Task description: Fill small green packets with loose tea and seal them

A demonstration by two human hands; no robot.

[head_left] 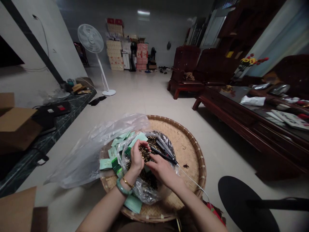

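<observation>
My left hand (137, 157), with a jade bangle (123, 187) and a gold bracelet (127, 182) at its wrist, is cupped over a clear plastic bag (148, 195). Dark and golden dried tea leaves (144, 154) lie against its curved palm. Close beside it, my right hand (161, 168) reaches left with fingers apart, its tips near the leaves; nothing shows in them. More leaves fill the bag. Across the bag, beyond my right hand, rests a black clamp-like tool (166, 151) with a white cord. Small green packets (112, 153) are gathered left of the bag.
A round woven bamboo tray (201, 154) carries these things. A large clear plastic sheet (79, 164) spills over its left side. Cardboard boxes (18, 129) stand at left, a white fan (96, 54) farther off, a dark wooden table (231, 112) at right. A black round base (241, 203) stands lower right.
</observation>
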